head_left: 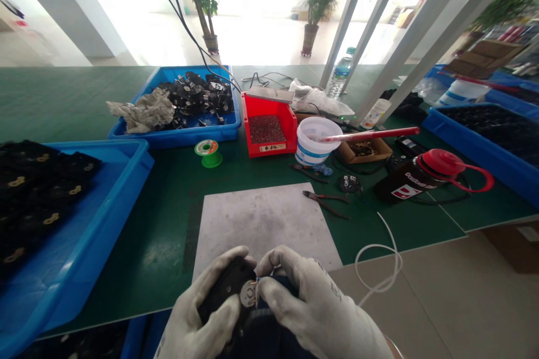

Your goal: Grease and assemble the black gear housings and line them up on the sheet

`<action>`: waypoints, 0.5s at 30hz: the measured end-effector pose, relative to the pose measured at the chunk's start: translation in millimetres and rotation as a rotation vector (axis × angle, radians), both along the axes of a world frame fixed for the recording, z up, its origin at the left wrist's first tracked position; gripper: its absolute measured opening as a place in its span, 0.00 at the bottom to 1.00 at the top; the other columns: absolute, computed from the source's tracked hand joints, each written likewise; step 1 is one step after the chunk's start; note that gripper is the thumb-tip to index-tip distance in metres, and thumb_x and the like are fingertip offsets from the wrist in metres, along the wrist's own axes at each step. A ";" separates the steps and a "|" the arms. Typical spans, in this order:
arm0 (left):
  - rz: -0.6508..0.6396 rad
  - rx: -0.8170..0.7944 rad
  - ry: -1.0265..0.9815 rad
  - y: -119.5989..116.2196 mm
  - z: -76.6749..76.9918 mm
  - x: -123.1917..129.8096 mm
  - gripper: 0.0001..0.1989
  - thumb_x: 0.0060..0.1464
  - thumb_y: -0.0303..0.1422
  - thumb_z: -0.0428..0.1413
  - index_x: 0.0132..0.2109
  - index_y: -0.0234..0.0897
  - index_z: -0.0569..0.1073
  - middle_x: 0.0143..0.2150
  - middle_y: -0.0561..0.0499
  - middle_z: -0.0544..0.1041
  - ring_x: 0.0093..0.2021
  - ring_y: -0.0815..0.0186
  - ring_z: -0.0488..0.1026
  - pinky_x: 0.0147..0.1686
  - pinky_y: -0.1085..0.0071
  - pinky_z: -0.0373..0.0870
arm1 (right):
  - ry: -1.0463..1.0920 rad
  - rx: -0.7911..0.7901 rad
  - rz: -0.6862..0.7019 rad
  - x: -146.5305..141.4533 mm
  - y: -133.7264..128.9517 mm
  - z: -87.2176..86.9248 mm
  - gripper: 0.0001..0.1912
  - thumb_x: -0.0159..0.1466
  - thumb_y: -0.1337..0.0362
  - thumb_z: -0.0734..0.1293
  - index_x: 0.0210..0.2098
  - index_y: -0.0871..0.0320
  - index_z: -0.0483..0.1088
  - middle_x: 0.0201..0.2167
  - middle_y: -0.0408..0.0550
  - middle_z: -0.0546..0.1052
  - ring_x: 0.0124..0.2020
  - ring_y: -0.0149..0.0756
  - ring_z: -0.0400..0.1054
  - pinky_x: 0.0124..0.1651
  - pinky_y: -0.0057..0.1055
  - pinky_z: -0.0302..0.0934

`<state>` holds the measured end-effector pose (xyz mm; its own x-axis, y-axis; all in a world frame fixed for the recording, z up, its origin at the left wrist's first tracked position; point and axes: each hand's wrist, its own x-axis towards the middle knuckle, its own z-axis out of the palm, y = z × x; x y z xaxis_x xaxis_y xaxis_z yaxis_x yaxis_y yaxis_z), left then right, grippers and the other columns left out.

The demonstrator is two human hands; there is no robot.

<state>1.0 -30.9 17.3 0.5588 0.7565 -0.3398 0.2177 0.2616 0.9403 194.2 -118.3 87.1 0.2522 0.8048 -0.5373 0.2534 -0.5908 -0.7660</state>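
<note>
My left hand (210, 303), in a white glove, grips a black plastic housing (223, 290) in front of my body, at the table's near edge. A small round silver motor end (248, 293) with copper-coloured contacts shows on the housing. My right hand (303, 291), also gloved, has thumb and fingers closed at the motor's right side, by a thin bluish edge. What its fingertips pinch is mostly hidden. Just beyond both hands lies a stained white sheet (261, 219) on the green table.
Cutting pliers (328, 202) lie across the sheet's right edge. Behind stand a green solder spool (209, 156), a red bin (269, 129) of small parts, a white tub (316, 143) and a dark bottle (421, 176). Blue trays (122, 196) of black parts flank the space. A white cord (389, 258) hangs at right.
</note>
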 end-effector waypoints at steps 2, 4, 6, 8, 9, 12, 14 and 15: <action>0.002 -0.005 -0.009 -0.3 0.2 -0.4 0.29 0.59 0.48 0.66 0.63 0.40 0.77 0.63 0.43 0.80 0.63 0.47 0.77 0.61 0.64 0.78 | 0.013 0.062 0.019 0.5 -1.1 -8.1 0.09 0.68 0.57 0.64 0.44 0.49 0.73 0.40 0.43 0.81 0.39 0.38 0.76 0.32 0.26 0.59; 0.012 -0.027 -0.017 -1.5 1.3 0.1 0.29 0.59 0.48 0.66 0.63 0.40 0.77 0.62 0.43 0.80 0.63 0.47 0.77 0.60 0.64 0.78 | 0.005 0.096 0.026 1.3 -2.2 -14.9 0.09 0.68 0.57 0.64 0.44 0.50 0.73 0.39 0.45 0.81 0.45 0.40 0.76 0.33 0.26 0.60; 0.024 -0.044 -0.019 -2.7 2.0 0.6 0.29 0.58 0.48 0.67 0.63 0.41 0.77 0.62 0.43 0.80 0.63 0.47 0.77 0.59 0.66 0.79 | -0.002 0.093 0.029 1.9 -3.0 -18.7 0.09 0.68 0.57 0.65 0.45 0.49 0.73 0.40 0.44 0.81 0.44 0.40 0.76 0.33 0.26 0.60; 0.040 -0.046 -0.023 -3.3 2.1 1.1 0.29 0.58 0.48 0.67 0.62 0.41 0.78 0.62 0.44 0.80 0.62 0.47 0.77 0.59 0.66 0.79 | 0.011 0.091 0.034 1.8 -3.3 -19.9 0.09 0.68 0.56 0.65 0.45 0.49 0.73 0.39 0.44 0.80 0.42 0.39 0.76 0.29 0.25 0.58; 0.046 -0.043 -0.025 -3.5 2.1 1.5 0.29 0.57 0.48 0.68 0.62 0.41 0.78 0.62 0.44 0.80 0.62 0.47 0.78 0.59 0.66 0.79 | 0.019 0.100 0.032 1.4 -3.4 -20.2 0.09 0.68 0.56 0.64 0.45 0.49 0.73 0.38 0.44 0.80 0.41 0.39 0.76 0.28 0.25 0.57; 0.069 -0.048 -0.027 -4.0 3.4 5.1 0.29 0.56 0.48 0.69 0.61 0.41 0.79 0.62 0.44 0.80 0.62 0.46 0.77 0.58 0.66 0.79 | 0.031 0.164 0.035 0.6 -3.2 -23.5 0.07 0.68 0.58 0.64 0.44 0.50 0.72 0.35 0.43 0.77 0.38 0.36 0.73 0.31 0.25 0.59; 0.103 -0.077 -0.043 -4.3 6.5 10.1 0.30 0.54 0.48 0.70 0.61 0.42 0.80 0.62 0.43 0.80 0.64 0.46 0.76 0.59 0.66 0.78 | 0.060 0.220 0.043 3.2 -1.8 -29.2 0.07 0.69 0.60 0.63 0.44 0.51 0.72 0.33 0.41 0.76 0.34 0.33 0.71 0.34 0.25 0.62; 0.128 -0.107 -0.054 -4.3 8.9 13.2 0.30 0.54 0.47 0.70 0.61 0.42 0.80 0.62 0.43 0.80 0.65 0.45 0.75 0.58 0.66 0.78 | 0.064 0.248 0.046 6.4 -0.3 -33.0 0.07 0.70 0.60 0.63 0.44 0.51 0.72 0.33 0.40 0.76 0.34 0.32 0.71 0.35 0.25 0.62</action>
<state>14.2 -35.2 26.2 0.4800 0.7836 -0.3945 0.1264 0.3832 0.9150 200.6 -118.6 54.2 0.1836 0.9239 -0.3357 0.2222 -0.3717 -0.9014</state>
